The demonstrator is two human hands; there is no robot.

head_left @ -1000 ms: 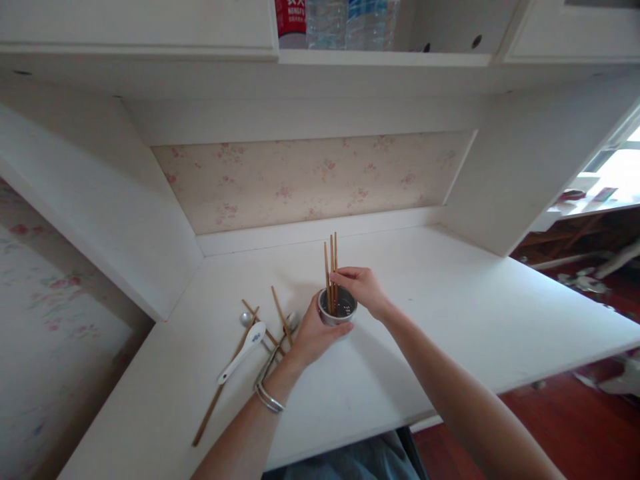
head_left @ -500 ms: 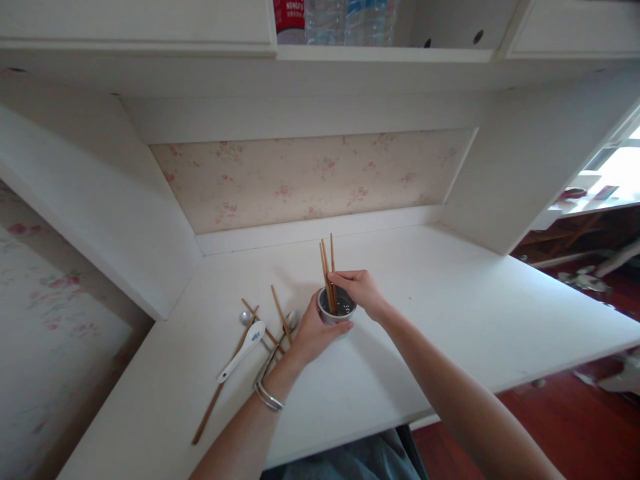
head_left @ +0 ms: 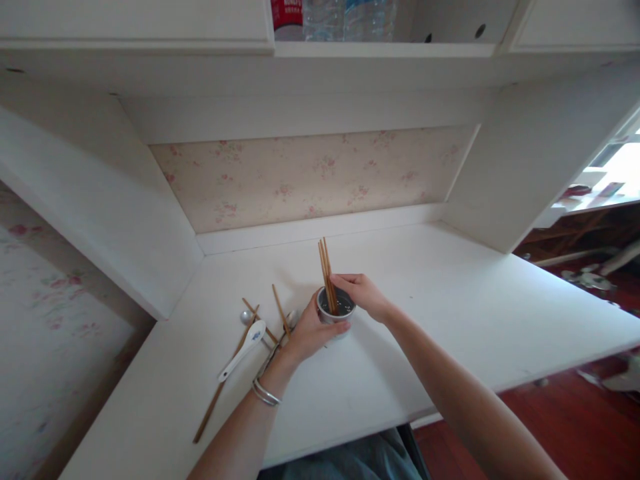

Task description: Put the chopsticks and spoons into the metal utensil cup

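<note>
My left hand (head_left: 311, 335) is wrapped round a metal cup (head_left: 338, 320) standing on the white desk. Several wooden chopsticks (head_left: 325, 267) rise from the cup, bunched at its left side and leaning slightly left. Over the rim, the fingers of my right hand (head_left: 364, 293) pinch the chopsticks; how many they grip is hidden. To the left of the cup lie a white spoon (head_left: 244, 352), a long chopstick (head_left: 209, 412) partly beneath it, and another loose chopstick (head_left: 278, 303). A metal spoon (head_left: 292, 319) is partly covered by my left hand.
A second metal spoon's bowl (head_left: 245, 317) shows among the crossed chopsticks. White side panels (head_left: 520, 153) flank the desk (head_left: 450, 320). Overhead, a shelf holds plastic bottles (head_left: 370, 20) and a red item (head_left: 288, 15). The desk's front edge runs close to my lap.
The chopstick that stood apart on the right has moved left against the others in the cup, with my right hand still at it. My left hand stays round the cup.
</note>
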